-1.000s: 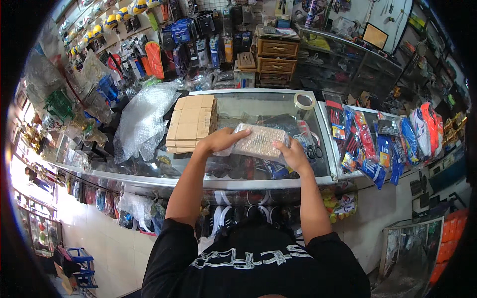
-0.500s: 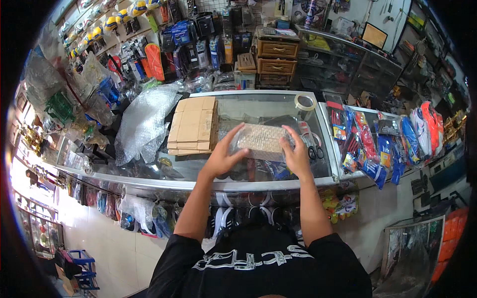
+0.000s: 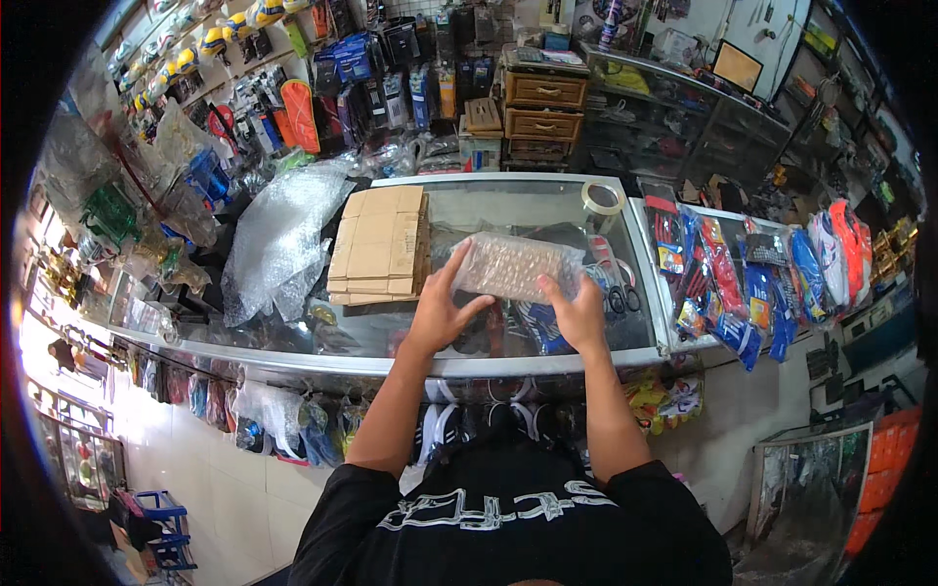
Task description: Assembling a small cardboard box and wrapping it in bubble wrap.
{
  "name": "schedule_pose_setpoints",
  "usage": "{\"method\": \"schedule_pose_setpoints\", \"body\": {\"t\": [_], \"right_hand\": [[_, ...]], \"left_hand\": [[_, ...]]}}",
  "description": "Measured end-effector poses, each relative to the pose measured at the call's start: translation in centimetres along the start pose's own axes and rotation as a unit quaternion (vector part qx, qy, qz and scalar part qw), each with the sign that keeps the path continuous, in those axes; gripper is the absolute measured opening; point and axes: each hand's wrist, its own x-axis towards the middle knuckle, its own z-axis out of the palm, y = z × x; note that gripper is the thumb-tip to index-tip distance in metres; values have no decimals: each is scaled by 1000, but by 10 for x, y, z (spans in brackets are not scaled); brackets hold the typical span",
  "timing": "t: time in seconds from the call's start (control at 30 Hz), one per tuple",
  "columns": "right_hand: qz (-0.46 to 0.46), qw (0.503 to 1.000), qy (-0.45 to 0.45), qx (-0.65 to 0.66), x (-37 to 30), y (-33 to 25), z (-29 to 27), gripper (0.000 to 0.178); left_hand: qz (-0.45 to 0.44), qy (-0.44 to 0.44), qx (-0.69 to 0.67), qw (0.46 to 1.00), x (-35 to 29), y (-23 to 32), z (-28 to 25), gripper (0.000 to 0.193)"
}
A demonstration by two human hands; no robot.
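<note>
A brown, boxy package wrapped in clear bubble wrap (image 3: 518,266) is held just above the glass counter, slightly tilted. My right hand (image 3: 580,314) grips its right end, thumb pressed on top and the other fingers mostly hidden. At the left end my left hand (image 3: 440,314) is open, its index finger along the package's edge and its thumb spread away below. Left of my hands lies a stack of flattened cardboard boxes (image 3: 379,239). Scissors with black handles (image 3: 621,297) and a roll of tape (image 3: 602,199) rest to the right of the package.
A large sheet of bubble wrap (image 3: 278,239) covers the counter's left part. The glass display counter (image 3: 469,200) has a metal frame. Packaged sports goods (image 3: 747,278) lie on another counter at right. Wooden drawers (image 3: 545,93) stand behind, and shoes (image 3: 445,430) sit below the front edge.
The package has turned, its right end now nearer me and its broad face showing more. My left thumb has come off it, while my right hand has shifted slightly nearer me.
</note>
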Motion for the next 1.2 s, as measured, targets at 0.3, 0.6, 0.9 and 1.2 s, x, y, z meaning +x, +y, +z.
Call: {"method": "schedule_pose_setpoints", "body": {"t": [0.3,0.6,0.9,1.2], "right_hand": [[36,986,118,-113,20,27,27,83],[-103,952,109,-266,14,31,37,69],[-63,960,89,-257,11,26,34,72],[-124,954,147,-231,-11,21,1,68]], "left_hand": [[-17,2,101,995,6,-3,6,74],[3,52,86,995,4,-12,9,64],[34,121,189,974,-4,-5,11,64],[130,178,298,929,-6,29,12,34]]}}
